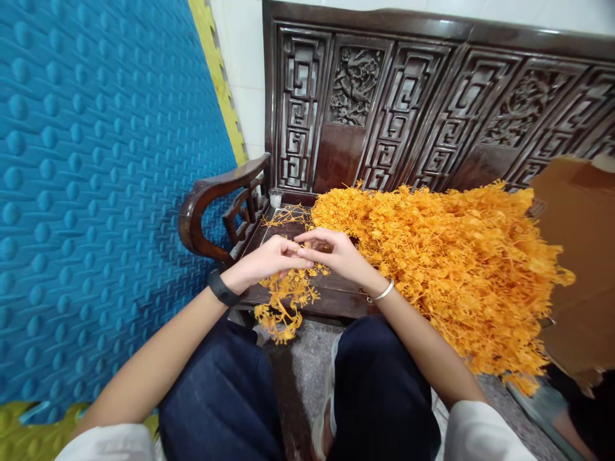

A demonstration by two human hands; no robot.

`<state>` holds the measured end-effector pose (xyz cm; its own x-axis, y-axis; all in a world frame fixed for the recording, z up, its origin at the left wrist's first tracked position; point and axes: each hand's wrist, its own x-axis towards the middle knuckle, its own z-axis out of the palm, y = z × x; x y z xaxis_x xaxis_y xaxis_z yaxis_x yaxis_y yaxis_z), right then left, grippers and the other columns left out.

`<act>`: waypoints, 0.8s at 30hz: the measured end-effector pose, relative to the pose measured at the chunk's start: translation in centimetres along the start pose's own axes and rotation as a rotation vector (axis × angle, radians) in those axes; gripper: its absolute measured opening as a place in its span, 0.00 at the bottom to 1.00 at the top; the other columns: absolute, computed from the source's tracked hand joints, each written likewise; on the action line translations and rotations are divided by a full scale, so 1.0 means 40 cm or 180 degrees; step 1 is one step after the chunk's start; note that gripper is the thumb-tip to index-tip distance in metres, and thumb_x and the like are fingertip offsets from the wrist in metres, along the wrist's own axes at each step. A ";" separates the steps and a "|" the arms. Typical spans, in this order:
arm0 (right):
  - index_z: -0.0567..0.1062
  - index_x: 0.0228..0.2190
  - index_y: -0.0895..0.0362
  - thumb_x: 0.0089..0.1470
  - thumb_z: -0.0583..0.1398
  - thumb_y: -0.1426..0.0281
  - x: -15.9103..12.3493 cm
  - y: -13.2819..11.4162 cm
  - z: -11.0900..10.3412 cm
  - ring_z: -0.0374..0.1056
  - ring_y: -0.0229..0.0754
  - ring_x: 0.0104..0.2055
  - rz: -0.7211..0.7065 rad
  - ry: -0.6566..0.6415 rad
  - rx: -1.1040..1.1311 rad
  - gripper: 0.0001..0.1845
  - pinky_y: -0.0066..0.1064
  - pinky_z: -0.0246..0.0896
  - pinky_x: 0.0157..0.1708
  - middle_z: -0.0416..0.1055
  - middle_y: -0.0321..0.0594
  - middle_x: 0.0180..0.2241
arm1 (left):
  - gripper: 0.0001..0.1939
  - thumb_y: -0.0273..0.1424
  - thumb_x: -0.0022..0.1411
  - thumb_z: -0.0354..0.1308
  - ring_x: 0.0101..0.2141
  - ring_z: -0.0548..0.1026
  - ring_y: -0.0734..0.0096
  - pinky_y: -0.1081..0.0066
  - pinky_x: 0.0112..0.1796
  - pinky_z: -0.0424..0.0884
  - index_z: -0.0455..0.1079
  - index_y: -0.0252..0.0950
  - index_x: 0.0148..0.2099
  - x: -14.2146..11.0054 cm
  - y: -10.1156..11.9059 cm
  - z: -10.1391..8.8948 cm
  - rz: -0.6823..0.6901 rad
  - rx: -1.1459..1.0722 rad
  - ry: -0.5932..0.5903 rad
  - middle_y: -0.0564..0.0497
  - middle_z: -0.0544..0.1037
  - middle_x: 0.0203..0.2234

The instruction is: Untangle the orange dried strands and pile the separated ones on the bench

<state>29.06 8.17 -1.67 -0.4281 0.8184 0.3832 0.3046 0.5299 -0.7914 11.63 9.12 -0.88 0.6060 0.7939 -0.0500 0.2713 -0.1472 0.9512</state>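
Observation:
My left hand [273,257], with a black band at the wrist, is closed in a pinch on an orange plastic flower sprig [283,304]. The sprig's branching stems hang below my fingers, over the front edge of the wooden bench [331,298]. My right hand [339,254], wearing a silver bangle, meets the left fingertips with thumb and fingers drawn together around the sprig's upper part. Small orange bits show between the two hands; the exact grip point is partly hidden by the fingers. Right of my hands lies a large heap of orange sprigs [442,262].
Several thin orange stems [288,216] lie on the bench near a small whitish cup [275,197]. A curved armrest [195,211] and a carved backrest [350,147] bound the seat. Blue foam matting [96,192] stands at left, a cardboard piece [576,269] at right.

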 end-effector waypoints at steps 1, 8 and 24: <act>0.77 0.37 0.56 0.50 0.63 0.65 0.000 0.004 -0.002 0.64 0.33 0.29 0.0006 0.0003 -0.0019 0.11 0.28 0.61 0.30 0.72 0.37 0.32 | 0.11 0.35 0.48 0.65 0.14 0.56 0.84 0.78 0.16 0.50 0.72 0.31 0.26 0.002 -0.004 -0.002 0.0010 0.0050 0.0016 0.59 0.62 0.12; 0.71 0.32 0.57 0.47 0.65 0.65 -0.002 0.029 -0.013 0.64 0.34 0.29 0.0242 -0.0124 0.0474 0.11 0.29 0.62 0.31 0.68 0.34 0.28 | 0.13 0.35 0.44 0.67 0.18 0.60 0.82 0.78 0.19 0.53 0.70 0.31 0.27 0.023 -0.035 -0.026 0.0144 0.0051 0.0288 0.57 0.66 0.16; 0.63 0.32 0.55 0.50 0.60 0.71 0.015 0.073 0.007 0.61 0.34 0.27 0.0217 0.0284 0.0389 0.08 0.29 0.59 0.29 0.62 0.31 0.26 | 0.14 0.38 0.49 0.63 0.21 0.62 0.80 0.77 0.23 0.56 0.68 0.32 0.26 0.038 -0.047 -0.021 0.0470 0.0213 0.0728 0.56 0.67 0.19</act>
<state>29.45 10.13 -3.88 -0.3311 0.8710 0.3631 0.2223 0.4459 -0.8670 11.43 11.11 -2.50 0.4601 0.8724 0.1650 0.2460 -0.3038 0.9204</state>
